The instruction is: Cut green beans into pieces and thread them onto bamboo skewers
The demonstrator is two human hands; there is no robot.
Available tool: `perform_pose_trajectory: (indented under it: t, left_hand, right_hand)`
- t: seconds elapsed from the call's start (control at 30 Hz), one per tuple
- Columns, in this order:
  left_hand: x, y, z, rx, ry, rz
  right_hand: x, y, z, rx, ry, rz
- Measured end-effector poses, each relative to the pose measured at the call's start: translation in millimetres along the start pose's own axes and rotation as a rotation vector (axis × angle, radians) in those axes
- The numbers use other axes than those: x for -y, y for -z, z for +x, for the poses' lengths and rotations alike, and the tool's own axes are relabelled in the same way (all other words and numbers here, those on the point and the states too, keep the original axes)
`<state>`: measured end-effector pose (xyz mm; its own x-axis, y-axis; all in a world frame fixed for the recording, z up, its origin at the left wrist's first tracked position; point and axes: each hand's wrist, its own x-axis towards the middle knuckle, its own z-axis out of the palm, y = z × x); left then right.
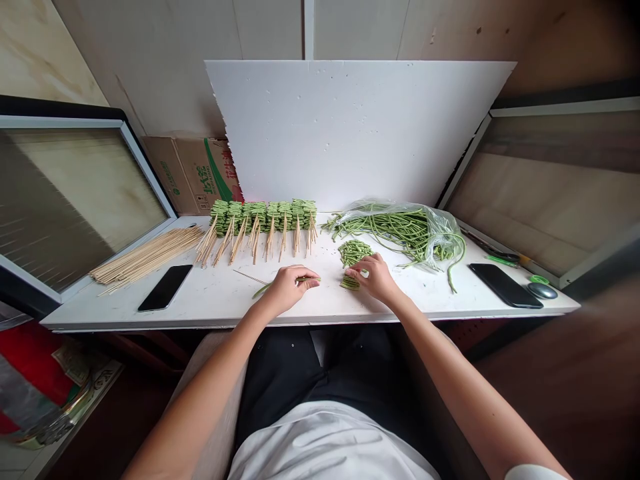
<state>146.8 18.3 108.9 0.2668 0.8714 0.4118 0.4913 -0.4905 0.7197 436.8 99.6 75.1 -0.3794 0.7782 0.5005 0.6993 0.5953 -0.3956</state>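
Observation:
My left hand is closed in a pinch, with a short green piece of long bean showing at its fingertips. To the left of that hand, a thin bamboo skewer and a green bean strip stick out, partly hidden behind it. My right hand has thumb and forefinger curled together over a small row of cut bean pieces; what lies between its fingertips is too small to make out. Just beyond sits a heap of cut bean pieces.
Skewered bean bundles line the back, sticks toward me. Loose bamboo skewers and a phone lie left. Whole long beans spill from a plastic bag. At right are another phone and a mouse.

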Motion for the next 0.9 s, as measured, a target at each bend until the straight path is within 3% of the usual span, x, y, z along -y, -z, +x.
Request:
perform_pose_trajectory:
  t: [0.17, 0.3, 0.43, 0.6, 0.9]
  left_hand:
    - [0.6, -1.2, -2.5, 0.034, -0.054, 0.063]
    - [-4.5, -2.0, -5.0, 0.055, -0.088, 0.079]
    - [-8.5, -5.3, -5.2, 0.030, -0.095, 0.056]
    - [-12.3, -13.0, -4.7, -0.006, -0.091, -0.014]
    - [-11.5, -9.0, -3.2, -0.091, -0.100, 0.050]
  right_hand:
    - [5.9, 9.3, 3.7, -0.001, -0.077, 0.112]
    - [24.9, 18.8, 4.3, -0.017, -0.088, 0.215]
    - [54.2, 23.7, 0.9, 0.027, -0.035, 0.290]
    - [84.1, 18.1, -7.0, 0.127, 0.139, 0.387]
    - [76.7, 15.2, -6.4, -0.001, 0.160, 0.367]
